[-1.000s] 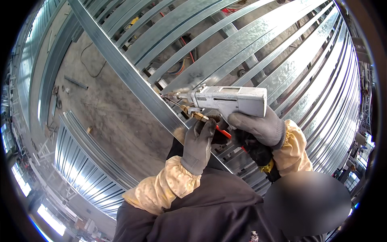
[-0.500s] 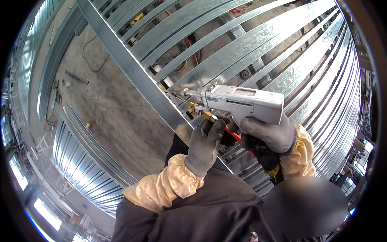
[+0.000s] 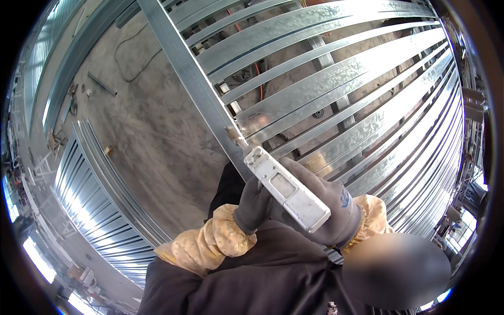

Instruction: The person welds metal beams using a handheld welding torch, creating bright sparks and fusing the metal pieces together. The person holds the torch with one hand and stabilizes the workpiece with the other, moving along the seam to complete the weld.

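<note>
A silver-white handheld laser welding gun [image 3: 292,193] slants from the lower right toward the upper left. My right hand [image 3: 336,215], in a grey glove, is wrapped round its grip beneath the body. Close against the gun's left side, my gloved left hand [image 3: 255,206] is closed, its fingertips hidden under the gun. The gun's nozzle [image 3: 237,137] points at the joint where a cross slat [image 3: 304,107] meets the long galvanized steel side beam [image 3: 197,86]. Whether the tip touches the metal I cannot tell. The brass fitting and red line are out of sight.
Many parallel galvanized slats form the frame across the right. Left of the beam lies a concrete floor [image 3: 157,126] with a thin cable [image 3: 123,79] and a short metal bar [image 3: 102,84]. A stack of ribbed metal panels [image 3: 94,199] stands at the lower left.
The welding gun has swung from nearly level to a steep slant, its rear coming down and toward me. My left hand has shifted slightly lower left. The frame appears moved rightward and down.
</note>
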The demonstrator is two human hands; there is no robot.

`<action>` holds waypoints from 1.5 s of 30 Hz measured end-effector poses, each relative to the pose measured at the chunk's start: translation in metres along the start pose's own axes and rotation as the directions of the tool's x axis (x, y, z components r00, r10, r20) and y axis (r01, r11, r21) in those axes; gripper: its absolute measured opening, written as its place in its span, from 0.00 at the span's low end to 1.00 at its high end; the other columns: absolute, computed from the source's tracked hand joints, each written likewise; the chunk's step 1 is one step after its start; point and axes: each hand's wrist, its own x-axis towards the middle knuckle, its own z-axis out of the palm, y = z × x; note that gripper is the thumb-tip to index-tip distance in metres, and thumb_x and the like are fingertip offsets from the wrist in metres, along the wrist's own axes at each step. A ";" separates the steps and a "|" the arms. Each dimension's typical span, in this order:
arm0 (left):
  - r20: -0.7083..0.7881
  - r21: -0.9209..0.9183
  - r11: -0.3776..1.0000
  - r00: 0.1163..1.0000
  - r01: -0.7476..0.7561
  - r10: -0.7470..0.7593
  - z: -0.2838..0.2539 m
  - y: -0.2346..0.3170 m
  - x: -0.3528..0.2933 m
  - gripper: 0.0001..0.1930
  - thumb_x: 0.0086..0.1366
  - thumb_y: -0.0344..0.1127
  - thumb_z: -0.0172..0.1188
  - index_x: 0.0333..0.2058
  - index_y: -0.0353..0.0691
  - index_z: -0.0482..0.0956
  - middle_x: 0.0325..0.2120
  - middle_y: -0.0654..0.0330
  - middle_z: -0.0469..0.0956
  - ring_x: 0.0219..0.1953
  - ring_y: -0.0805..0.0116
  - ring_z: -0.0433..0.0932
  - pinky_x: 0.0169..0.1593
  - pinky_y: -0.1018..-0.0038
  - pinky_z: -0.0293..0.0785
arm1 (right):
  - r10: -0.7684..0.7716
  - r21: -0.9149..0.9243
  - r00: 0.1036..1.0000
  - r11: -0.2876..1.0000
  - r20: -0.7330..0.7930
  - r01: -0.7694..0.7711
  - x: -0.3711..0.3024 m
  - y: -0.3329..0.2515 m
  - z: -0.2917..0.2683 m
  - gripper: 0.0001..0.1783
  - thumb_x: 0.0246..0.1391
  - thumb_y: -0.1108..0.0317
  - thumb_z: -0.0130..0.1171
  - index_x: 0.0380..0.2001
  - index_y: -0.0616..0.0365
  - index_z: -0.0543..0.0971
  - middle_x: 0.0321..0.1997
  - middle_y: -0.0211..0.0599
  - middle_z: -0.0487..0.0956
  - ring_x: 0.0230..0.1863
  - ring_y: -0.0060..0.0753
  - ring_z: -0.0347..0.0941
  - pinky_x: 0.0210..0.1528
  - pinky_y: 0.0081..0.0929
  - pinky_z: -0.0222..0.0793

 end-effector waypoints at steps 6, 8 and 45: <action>0.208 -0.375 0.888 0.958 0.267 -0.200 -0.014 -0.016 0.009 0.14 0.71 0.34 0.49 0.51 0.34 0.68 0.43 0.61 0.74 0.42 0.76 0.75 0.45 0.79 0.75 | -0.076 -0.308 0.997 0.949 -0.024 0.065 -0.016 0.008 0.024 0.43 0.40 0.64 0.65 0.61 0.66 0.63 0.45 0.52 0.78 0.37 0.51 0.80 0.35 0.35 0.77; 0.278 -0.566 0.735 0.926 0.373 -0.256 -0.016 -0.032 0.015 0.14 0.70 0.34 0.49 0.51 0.34 0.68 0.41 0.62 0.74 0.41 0.77 0.75 0.45 0.80 0.75 | -0.106 -0.334 0.993 0.939 -0.058 0.081 -0.019 0.014 0.030 0.43 0.40 0.64 0.66 0.61 0.66 0.63 0.44 0.52 0.78 0.37 0.50 0.80 0.35 0.35 0.78; 0.139 -0.067 0.986 0.980 0.155 -0.144 0.015 0.025 0.040 0.13 0.68 0.38 0.55 0.43 0.33 0.73 0.33 0.62 0.77 0.33 0.77 0.76 0.37 0.80 0.73 | 0.551 0.706 0.833 0.608 -0.046 -0.364 0.004 0.014 -0.040 0.27 0.52 0.72 0.62 0.55 0.66 0.69 0.32 0.36 0.78 0.25 0.22 0.73 0.26 0.21 0.69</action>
